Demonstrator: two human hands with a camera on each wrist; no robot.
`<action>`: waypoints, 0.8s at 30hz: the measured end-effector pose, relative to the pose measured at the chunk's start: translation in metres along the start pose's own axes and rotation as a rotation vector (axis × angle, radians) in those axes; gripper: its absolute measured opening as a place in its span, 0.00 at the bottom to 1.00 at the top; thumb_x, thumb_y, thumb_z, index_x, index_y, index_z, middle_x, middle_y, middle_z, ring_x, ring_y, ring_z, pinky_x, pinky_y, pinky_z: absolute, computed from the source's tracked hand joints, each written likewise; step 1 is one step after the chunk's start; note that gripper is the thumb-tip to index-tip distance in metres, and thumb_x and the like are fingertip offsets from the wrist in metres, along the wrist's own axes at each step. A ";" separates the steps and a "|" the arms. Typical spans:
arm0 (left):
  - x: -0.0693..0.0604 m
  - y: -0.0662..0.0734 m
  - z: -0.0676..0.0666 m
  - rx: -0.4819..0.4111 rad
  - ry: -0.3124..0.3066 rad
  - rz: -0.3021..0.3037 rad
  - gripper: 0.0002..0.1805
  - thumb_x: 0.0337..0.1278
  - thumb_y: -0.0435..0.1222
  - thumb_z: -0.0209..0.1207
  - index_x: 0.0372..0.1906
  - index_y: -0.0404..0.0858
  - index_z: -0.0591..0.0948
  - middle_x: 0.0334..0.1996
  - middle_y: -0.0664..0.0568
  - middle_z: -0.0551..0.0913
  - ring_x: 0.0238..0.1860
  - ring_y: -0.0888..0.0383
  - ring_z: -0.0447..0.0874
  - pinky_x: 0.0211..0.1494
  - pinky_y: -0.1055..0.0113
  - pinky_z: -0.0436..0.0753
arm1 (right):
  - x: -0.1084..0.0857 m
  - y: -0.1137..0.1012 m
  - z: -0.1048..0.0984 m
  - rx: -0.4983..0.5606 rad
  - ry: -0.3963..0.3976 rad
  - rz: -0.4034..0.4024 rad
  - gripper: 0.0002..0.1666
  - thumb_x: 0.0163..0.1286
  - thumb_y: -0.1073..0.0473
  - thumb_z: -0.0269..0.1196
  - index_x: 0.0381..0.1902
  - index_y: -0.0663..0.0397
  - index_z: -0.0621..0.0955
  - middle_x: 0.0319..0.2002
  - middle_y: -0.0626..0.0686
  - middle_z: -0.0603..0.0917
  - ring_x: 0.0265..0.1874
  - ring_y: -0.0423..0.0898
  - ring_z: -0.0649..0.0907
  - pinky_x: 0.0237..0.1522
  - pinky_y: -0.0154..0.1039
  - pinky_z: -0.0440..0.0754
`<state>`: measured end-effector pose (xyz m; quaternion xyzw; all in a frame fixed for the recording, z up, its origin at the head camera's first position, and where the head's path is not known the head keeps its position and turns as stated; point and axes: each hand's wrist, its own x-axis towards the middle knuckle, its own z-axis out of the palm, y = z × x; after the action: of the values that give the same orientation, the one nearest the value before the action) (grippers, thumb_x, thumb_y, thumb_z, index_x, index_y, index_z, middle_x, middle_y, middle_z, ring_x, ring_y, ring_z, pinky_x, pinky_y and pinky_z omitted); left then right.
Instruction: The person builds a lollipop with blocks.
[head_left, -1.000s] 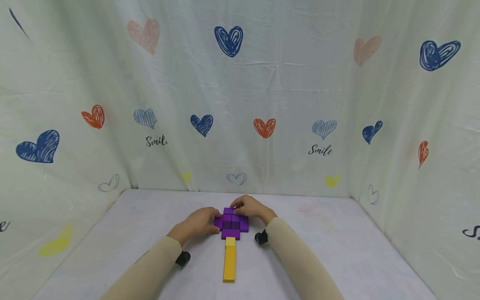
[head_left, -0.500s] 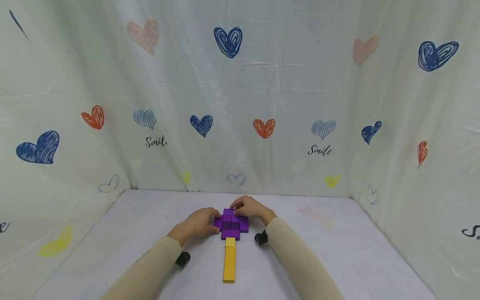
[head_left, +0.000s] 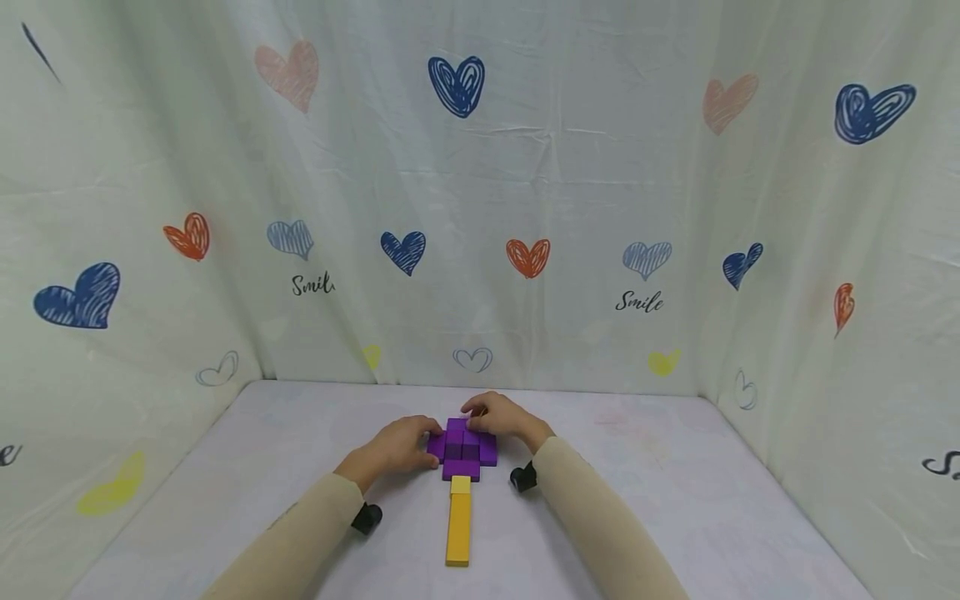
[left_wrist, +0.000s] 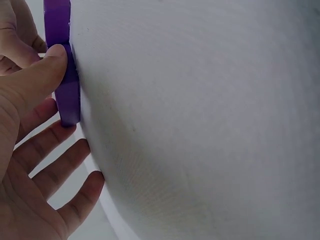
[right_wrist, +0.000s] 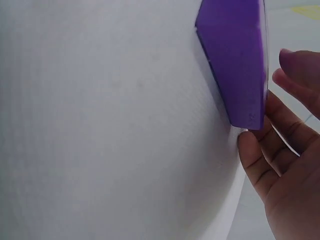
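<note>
On the table, several purple blocks (head_left: 461,472) lie together in a cross-like cluster with raised pieces in the middle. Below it, a small yellow block (head_left: 461,485) meets a long yellow block (head_left: 458,530), forming a stem. My left hand (head_left: 399,444) pinches the left purple block (left_wrist: 68,97), thumb on its near edge and fingers at its far end. At the cluster's back right, my right hand (head_left: 504,416) touches the blocks with its fingers fairly straight. In the right wrist view, fingers rest against the end of the right purple block (right_wrist: 235,65); the thumb stands apart from it.
A pale cloth covers the table (head_left: 600,500). Behind and at both sides hangs a white curtain (head_left: 570,317) printed with hearts. A black wrist camera (head_left: 367,518) sits under the left wrist, another black camera (head_left: 522,477) under the right.
The head view shifts very slightly. Hands and blocks otherwise stay where they were.
</note>
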<state>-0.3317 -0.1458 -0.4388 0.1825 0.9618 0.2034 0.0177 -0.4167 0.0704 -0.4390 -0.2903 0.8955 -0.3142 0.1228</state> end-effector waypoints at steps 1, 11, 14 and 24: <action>0.000 0.000 0.000 -0.001 0.001 -0.001 0.24 0.46 0.43 0.72 0.51 0.41 0.80 0.50 0.48 0.81 0.54 0.48 0.77 0.62 0.51 0.73 | -0.001 0.000 -0.001 -0.002 0.004 0.003 0.16 0.68 0.57 0.59 0.53 0.49 0.81 0.43 0.47 0.82 0.39 0.42 0.79 0.46 0.40 0.80; 0.000 0.001 0.001 -0.025 -0.002 -0.027 0.27 0.46 0.43 0.72 0.54 0.41 0.79 0.52 0.48 0.80 0.54 0.49 0.77 0.61 0.51 0.74 | -0.015 0.002 -0.008 -0.061 0.033 0.012 0.16 0.69 0.56 0.56 0.51 0.53 0.82 0.47 0.48 0.83 0.43 0.43 0.79 0.49 0.43 0.79; -0.002 0.001 0.000 -0.036 -0.002 -0.037 0.29 0.46 0.44 0.72 0.56 0.42 0.78 0.53 0.48 0.79 0.55 0.49 0.76 0.62 0.51 0.74 | -0.021 0.003 -0.010 -0.078 0.036 0.002 0.16 0.70 0.55 0.56 0.52 0.54 0.81 0.47 0.49 0.83 0.44 0.45 0.79 0.49 0.44 0.79; -0.007 0.000 0.000 -0.029 0.005 -0.055 0.33 0.46 0.45 0.71 0.59 0.42 0.76 0.57 0.47 0.77 0.59 0.47 0.74 0.64 0.50 0.72 | -0.049 0.006 -0.018 -0.108 0.054 -0.025 0.16 0.70 0.55 0.58 0.51 0.54 0.81 0.41 0.47 0.81 0.38 0.43 0.77 0.41 0.39 0.80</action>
<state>-0.3252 -0.1482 -0.4386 0.1552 0.9634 0.2172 0.0233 -0.3871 0.1119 -0.4269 -0.2991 0.9104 -0.2749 0.0787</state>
